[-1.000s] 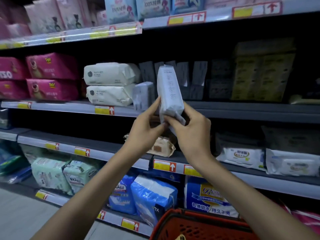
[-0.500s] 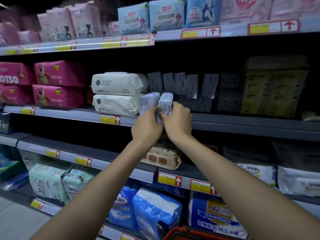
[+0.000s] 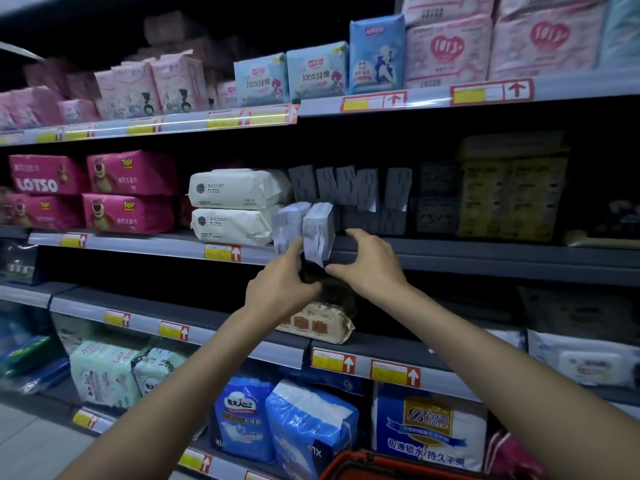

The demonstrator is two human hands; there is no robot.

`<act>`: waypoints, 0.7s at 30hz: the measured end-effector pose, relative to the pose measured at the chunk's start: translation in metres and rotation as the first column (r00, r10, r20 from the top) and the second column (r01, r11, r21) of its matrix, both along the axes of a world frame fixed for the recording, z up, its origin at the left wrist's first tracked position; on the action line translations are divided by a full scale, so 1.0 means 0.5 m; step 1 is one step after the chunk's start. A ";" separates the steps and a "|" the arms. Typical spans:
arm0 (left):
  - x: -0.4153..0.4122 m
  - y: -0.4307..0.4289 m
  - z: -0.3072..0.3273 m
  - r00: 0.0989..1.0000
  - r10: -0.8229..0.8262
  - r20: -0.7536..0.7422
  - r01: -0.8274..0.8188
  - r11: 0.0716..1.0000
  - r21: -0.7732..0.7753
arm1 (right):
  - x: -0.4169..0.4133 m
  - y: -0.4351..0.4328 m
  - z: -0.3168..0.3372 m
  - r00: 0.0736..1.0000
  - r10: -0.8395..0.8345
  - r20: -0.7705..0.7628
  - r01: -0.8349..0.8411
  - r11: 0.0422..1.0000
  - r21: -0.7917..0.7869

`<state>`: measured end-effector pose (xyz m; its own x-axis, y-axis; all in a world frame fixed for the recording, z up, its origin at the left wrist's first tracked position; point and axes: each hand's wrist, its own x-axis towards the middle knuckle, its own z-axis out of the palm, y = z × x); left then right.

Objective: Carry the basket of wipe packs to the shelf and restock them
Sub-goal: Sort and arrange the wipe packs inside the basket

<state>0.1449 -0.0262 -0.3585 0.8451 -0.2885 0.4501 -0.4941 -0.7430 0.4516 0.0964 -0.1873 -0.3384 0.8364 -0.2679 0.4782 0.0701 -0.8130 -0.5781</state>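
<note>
A small white wipe pack stands upright at the front edge of the middle shelf, pressed against a second white pack on its left. My left hand is just below them, with one finger stretched up against the pack's lower left side. My right hand hovers to the right with spread, curved fingers, its thumb tip at the pack's bottom corner. The red basket shows only its rim at the bottom edge.
Two large cream packs are stacked left of the small ones, and grey packs stand in a row behind. Pink packs fill the left end. A beige pack lies one shelf down. Blue bags sit on the lowest shelf.
The pack went from being held up in both hands to standing on the shelf edge. Both hands have loosened and drawn back slightly, and the view has tilted upward.
</note>
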 end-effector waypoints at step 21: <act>-0.208 -0.113 -0.320 0.976 -0.211 0.050 0.164 0.868 0.468 | -0.323 -0.227 -0.296 0.850 -0.107 -0.516 -0.120 0.914 -0.387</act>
<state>0.0409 -0.0826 -0.5184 0.7136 -0.6310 0.3045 -0.6684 -0.7433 0.0263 -0.0649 -0.3007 -0.4865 0.9883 -0.1478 0.0370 -0.1399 -0.9767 -0.1629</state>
